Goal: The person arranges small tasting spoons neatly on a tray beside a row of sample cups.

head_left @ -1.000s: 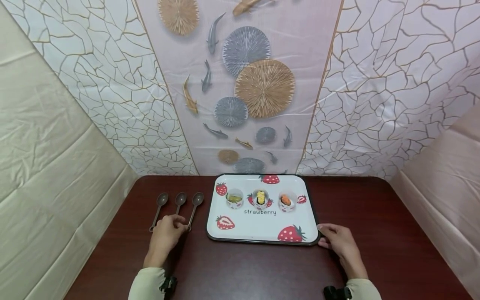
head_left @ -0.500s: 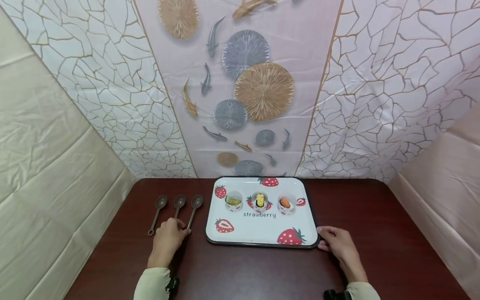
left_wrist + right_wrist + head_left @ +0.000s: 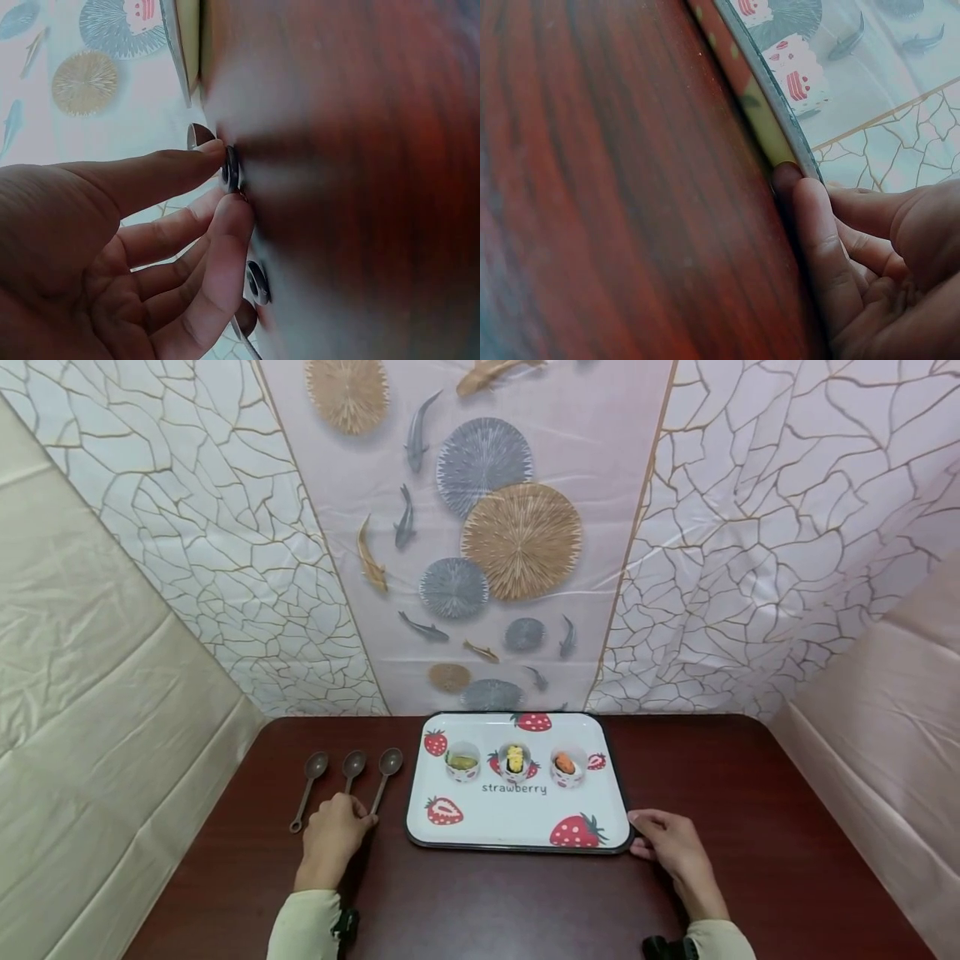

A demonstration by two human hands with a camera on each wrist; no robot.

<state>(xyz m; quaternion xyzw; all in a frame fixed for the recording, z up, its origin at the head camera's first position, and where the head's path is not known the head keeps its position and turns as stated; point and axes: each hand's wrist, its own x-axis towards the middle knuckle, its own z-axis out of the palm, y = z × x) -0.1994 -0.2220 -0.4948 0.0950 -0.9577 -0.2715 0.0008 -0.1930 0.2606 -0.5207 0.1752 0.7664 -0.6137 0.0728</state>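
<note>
Closest to the viewer, a pale sleeve (image 3: 303,927) and a black wrist device (image 3: 346,927) lie behind the person's left grip (image 3: 331,833); a second sleeve (image 3: 722,939) and wrist device (image 3: 666,948) lie behind the right grip (image 3: 675,850). Both grips are over a dark red-brown bench (image 3: 480,906).

The left grip pinches a brown spoon (image 3: 389,765) by the ringed end of its handle, between thumb (image 3: 180,166) and forefinger (image 3: 231,232), its bowl pointing away beyond the grip. The middle spoon (image 3: 354,765) lies just ahead of the left grip, its handle partly hidden by the hand. The outer spoon (image 3: 316,767) lies just left of the grip, wholly in sight.

The right grip holds the near right corner of a white tray (image 3: 487,823), thumb above and fingers at the dark rim; the tray lies between the grips and stretches away from them. Whether that corner is lifted cannot be told.

Farther from the grips, three small cups stand in a row on the tray: the left cup (image 3: 462,776) with green food, the middle cup (image 3: 515,777) with yellow-topped food, and the right cup (image 3: 567,780) with orange-topped food.

Farthest off, beyond the tray, hangs a patterned backdrop (image 3: 390,485).
</note>
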